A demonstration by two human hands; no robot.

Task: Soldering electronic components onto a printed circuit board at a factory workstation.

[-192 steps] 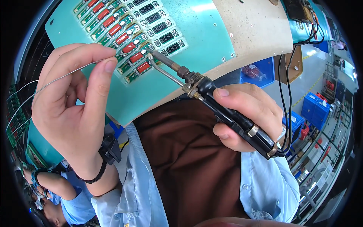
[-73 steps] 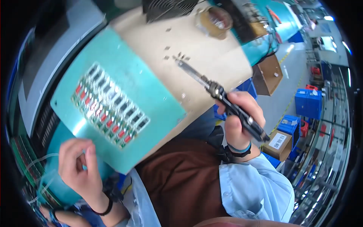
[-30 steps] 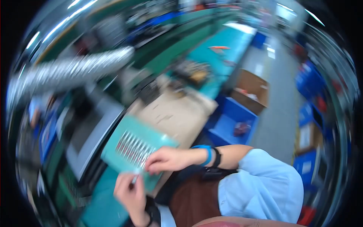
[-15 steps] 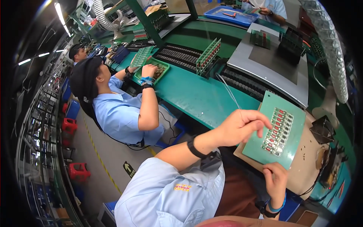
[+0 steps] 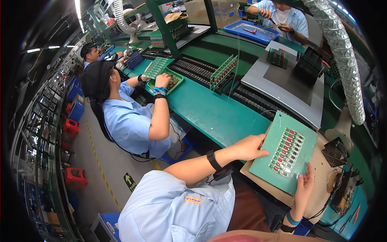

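My left hand [image 5: 250,148], previously raised, now grips the green plate [image 5: 307,141] by its left edge; my right hand [image 5: 304,185] meets the opposite edge, grip unclear. Plate lies over the worktop [image 5: 322,193]; soldering appears paused.

The right-hand board [image 5: 262,167] is green (rows of red and dark parts [image 5: 287,148] stripe it); the near shirt [image 5: 181,220] pale blue, the left stools [image 5: 76,176] red.
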